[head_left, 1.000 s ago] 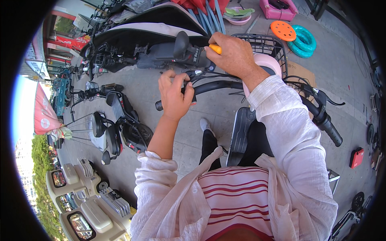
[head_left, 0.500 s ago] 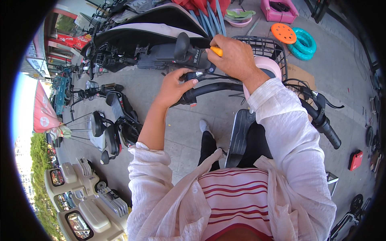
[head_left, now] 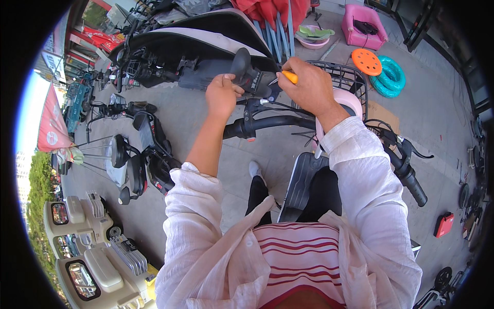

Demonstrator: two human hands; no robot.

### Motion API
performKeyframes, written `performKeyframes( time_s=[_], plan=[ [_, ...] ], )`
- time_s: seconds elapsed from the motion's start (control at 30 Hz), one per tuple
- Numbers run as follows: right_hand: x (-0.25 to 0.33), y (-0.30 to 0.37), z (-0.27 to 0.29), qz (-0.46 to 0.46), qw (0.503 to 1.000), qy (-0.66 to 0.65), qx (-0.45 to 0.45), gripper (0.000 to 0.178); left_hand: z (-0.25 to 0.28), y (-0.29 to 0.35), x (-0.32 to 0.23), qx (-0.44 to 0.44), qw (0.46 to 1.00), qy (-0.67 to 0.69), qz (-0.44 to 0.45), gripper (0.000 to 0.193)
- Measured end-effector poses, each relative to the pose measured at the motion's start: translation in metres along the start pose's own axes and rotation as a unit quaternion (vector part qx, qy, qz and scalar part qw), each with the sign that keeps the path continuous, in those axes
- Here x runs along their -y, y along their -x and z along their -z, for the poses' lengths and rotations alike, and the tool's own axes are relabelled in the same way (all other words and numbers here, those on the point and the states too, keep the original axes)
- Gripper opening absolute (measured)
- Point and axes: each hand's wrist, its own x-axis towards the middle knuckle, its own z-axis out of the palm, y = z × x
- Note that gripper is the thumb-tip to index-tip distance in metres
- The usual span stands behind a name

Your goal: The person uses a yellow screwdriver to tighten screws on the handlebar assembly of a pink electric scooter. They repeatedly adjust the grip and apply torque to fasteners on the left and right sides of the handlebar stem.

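My right hand (head_left: 311, 88) is closed round a screwdriver (head_left: 290, 76) with a yellow-orange handle; its thin metal shaft points left. It is above the black handlebar (head_left: 283, 121), near the wire basket (head_left: 339, 73). My left hand (head_left: 222, 98) is held up left of the brake lever mount (head_left: 251, 110), apart from it. Its fingers are curled together, and anything between them is too small to make out. The handlebar belongs to a pink and black scooter, whose pink front panel (head_left: 352, 97) shows beside my right wrist. Brake cables run from the mount toward that panel.
A parked black scooter (head_left: 211, 74) stands just beyond my hands, and more stand at left. At the far right are a pink chair (head_left: 364, 28), an orange disc (head_left: 367, 62) and teal rings (head_left: 388, 81). A red case (head_left: 443, 225) lies on the floor at right.
My left hand has let go of the brake lever mount and moved up and left, its fingers now curled. The right hand still holds the screwdriver. The whole view has shifted slightly.
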Motion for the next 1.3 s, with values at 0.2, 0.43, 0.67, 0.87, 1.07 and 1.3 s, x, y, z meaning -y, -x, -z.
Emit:
performKeyframes(
  time_s=[0.2,0.43,0.67,0.87,1.07,1.3],
  plan=[
    [-0.006,0.0,0.0,0.015,1.0,0.013,-0.02,0.028,-0.038,0.032,-0.042,0.187,0.925,-0.276,-0.185,0.059],
    [0.007,0.005,-0.001,0.042,0.999,0.014,-0.022,0.027,-0.035,-0.016,-0.028,0.364,0.9,-0.24,-0.002,0.076],
    [0.002,0.002,0.002,0.042,0.998,0.042,-0.038,0.027,-0.027,-0.001,-0.029,0.219,0.938,-0.259,-0.071,0.073],
    [0.003,0.006,0.001,0.027,0.998,0.049,-0.031,0.028,-0.007,0.075,-0.004,0.115,0.864,-0.342,-0.353,0.056],
    [-0.003,0.006,0.004,0.009,0.997,0.059,-0.04,0.028,0.051,0.101,0.002,0.034,0.978,0.089,-0.183,0.035],
    [-0.006,0.016,0.021,0.178,0.975,0.064,-0.115,0.026,0.047,0.084,0.021,-0.067,0.995,0.069,0.004,0.048]
  ],
)
